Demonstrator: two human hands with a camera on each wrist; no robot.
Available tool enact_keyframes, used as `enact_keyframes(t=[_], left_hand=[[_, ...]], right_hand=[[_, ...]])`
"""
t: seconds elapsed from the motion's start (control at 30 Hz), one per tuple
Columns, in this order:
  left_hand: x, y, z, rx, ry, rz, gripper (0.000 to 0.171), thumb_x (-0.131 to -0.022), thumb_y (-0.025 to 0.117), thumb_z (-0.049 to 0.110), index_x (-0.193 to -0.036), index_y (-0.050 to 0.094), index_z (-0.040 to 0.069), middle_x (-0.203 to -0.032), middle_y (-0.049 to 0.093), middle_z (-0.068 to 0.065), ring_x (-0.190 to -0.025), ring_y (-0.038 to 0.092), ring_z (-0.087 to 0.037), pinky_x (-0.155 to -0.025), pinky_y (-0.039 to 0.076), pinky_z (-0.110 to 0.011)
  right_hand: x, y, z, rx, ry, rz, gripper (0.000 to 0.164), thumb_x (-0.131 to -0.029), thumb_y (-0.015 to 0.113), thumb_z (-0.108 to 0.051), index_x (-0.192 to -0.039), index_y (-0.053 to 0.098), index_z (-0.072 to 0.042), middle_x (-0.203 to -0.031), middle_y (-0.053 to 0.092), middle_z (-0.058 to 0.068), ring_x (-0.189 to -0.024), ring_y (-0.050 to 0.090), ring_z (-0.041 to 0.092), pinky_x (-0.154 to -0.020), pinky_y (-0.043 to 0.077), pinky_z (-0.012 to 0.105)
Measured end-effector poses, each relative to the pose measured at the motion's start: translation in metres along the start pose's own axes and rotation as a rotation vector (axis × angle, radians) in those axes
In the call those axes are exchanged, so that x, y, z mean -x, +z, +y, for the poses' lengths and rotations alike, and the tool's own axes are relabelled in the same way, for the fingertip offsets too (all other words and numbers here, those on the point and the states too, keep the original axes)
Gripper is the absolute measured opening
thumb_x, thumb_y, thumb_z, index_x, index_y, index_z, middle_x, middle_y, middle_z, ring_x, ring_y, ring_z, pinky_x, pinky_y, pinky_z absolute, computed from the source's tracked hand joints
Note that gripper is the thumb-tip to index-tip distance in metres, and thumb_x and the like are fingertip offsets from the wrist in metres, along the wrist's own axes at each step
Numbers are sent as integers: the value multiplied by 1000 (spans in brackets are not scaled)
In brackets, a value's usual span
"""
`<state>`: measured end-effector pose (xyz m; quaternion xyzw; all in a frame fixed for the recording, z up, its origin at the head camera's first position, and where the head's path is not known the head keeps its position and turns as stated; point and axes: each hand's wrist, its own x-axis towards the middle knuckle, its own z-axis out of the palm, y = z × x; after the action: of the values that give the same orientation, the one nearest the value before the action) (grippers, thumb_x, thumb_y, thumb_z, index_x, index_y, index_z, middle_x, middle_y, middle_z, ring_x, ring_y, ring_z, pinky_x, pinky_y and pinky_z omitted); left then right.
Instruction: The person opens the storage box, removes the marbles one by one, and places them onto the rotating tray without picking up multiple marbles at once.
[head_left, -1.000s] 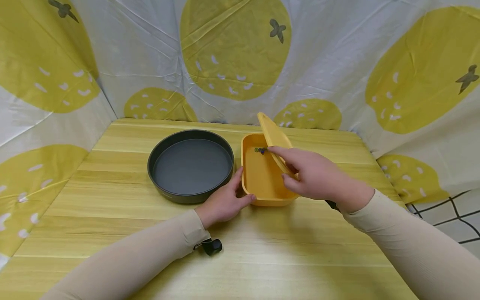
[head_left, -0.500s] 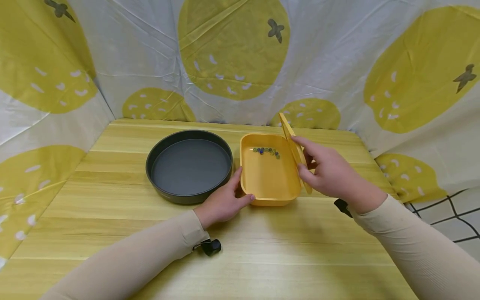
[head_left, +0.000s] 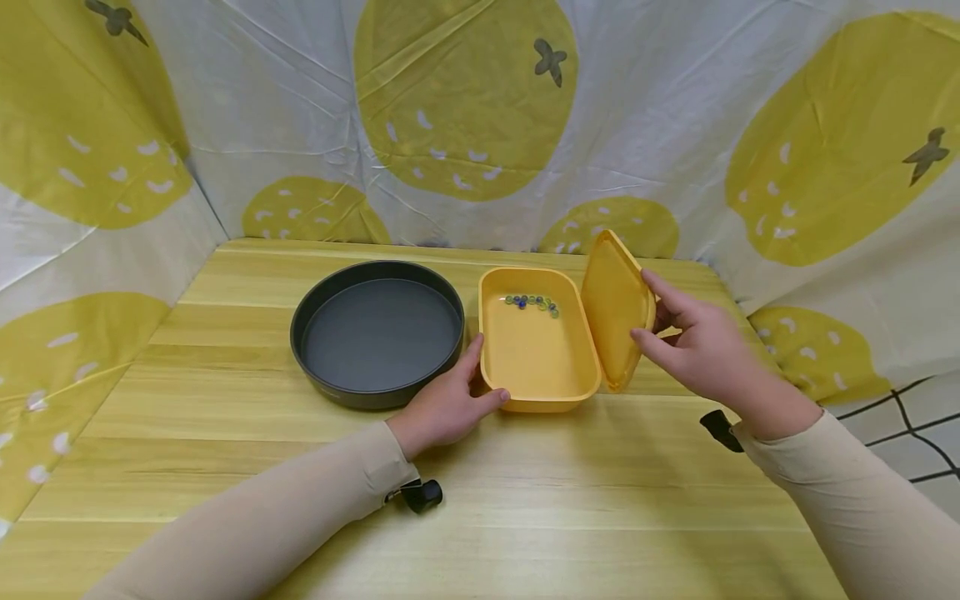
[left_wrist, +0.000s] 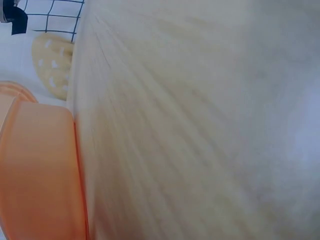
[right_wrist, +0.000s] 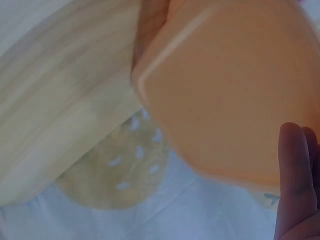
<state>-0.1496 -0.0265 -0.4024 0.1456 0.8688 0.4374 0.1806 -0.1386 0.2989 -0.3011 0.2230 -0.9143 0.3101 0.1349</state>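
A rectangular yellow plastic box (head_left: 536, 358) sits on the table with its top uncovered. Several small blue and greenish glass marbles (head_left: 542, 303) lie along its far end. The left hand (head_left: 442, 406) rests against the box's near left corner, index finger along the side and thumb at the front rim. To the right of the box, the right hand (head_left: 701, 346) pinches the edge of the matching yellow lid (head_left: 613, 304) between thumb and fingers. This lid stands steeply tilted, its inner face toward the box. In the right wrist view, the lid (right_wrist: 225, 95) fills much of the picture beside the fingers (right_wrist: 294, 160).
A round dark grey pan (head_left: 384, 333) stands close to the left of the box, near the left hand. Wooden table (head_left: 525, 508) extends toward the person. A fruit-print curtain (head_left: 465, 100) hangs behind the table and at both sides.
The right hand has carried the lid from over the box to its right side, turning it more upright. More marbles have come into view. The left hand keeps its place.
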Motion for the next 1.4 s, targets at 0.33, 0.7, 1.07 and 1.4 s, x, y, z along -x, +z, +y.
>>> enact_keyframes(t=[0.33,0.7,1.07,1.4], left_hand=[[2,0,2,3,-6,3,98,-101,68,48,-172,4,25,-171,37,-2,-155,40,-21,-127,34,-45],[2,-1,2,0,-5,6,97,-101,67,48,-172,6,25,-173,32,-2,-154,40,-24,-126,35,-46],[2,0,2,-5,-13,4,97,-101,67,49,-172,6,26,-174,29,-2,-154,41,-24,-126,35,-46],[2,0,2,-5,-10,3,97,-101,67,49,-172,5,25,-175,27,-2,-155,39,-24,-126,35,-47]], right_hand=[[17,-19,26,135,257,-135,94,-95,82,-22,-165,24,5,-104,80,20,-81,60,-17,-60,52,16],[37,-12,61,149,496,-281,102,-100,75,-36,-163,12,14,-90,74,10,-67,67,14,-50,43,28],[47,-2,84,72,660,-389,107,-99,75,-39,-162,8,15,-92,72,13,-73,70,20,-55,47,31],[50,4,90,29,703,-441,101,-100,73,-31,-158,9,22,-76,65,4,-63,59,16,-54,44,30]])
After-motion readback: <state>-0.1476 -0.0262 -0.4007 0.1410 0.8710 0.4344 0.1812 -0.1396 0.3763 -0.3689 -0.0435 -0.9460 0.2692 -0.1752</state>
